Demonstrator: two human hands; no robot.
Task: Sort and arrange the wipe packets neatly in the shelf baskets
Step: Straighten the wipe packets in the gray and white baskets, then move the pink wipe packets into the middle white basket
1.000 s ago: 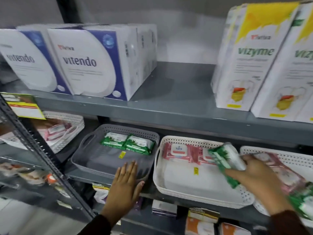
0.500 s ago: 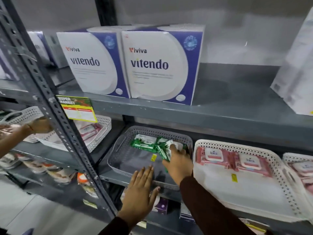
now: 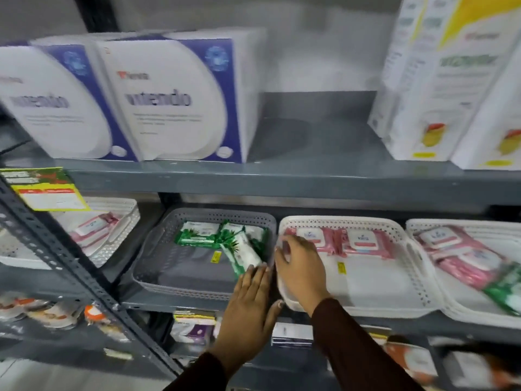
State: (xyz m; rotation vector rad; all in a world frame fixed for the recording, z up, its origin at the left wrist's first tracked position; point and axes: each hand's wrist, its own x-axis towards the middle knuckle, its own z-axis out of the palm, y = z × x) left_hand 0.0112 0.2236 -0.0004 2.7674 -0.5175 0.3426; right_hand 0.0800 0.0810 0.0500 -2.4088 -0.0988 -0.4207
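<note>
A grey basket point(image 3: 158, 266) on the middle shelf holds three green wipe packets point(image 3: 197, 235), one of them lying slanted point(image 3: 242, 253) toward the front right corner. My left hand point(image 3: 251, 303) rests flat on that basket's front right rim, fingers together, holding nothing. My right hand point(image 3: 300, 269) hovers empty over the left edge of the white basket point(image 3: 366, 286), fingers loosely spread. Two pink wipe packets point(image 3: 363, 241) lie along that basket's back. A further white basket point(image 3: 456, 314) on the right holds several pink packets point(image 3: 462, 261) and a green one point(image 3: 504, 292).
Blue and white boxes point(image 3: 166, 100) and tall yellow-topped boxes point(image 3: 439, 80) stand on the upper shelf. A slotted grey upright point(image 3: 56, 255) crosses the left foreground. Another white basket point(image 3: 112, 238) with pink packets sits at left. Small goods fill the lower shelf point(image 3: 194, 325).
My right hand carried a green packet from the right into the grey basket, let it go there, and drew back to the white basket's left edge. My left hand stayed on the grey basket.
</note>
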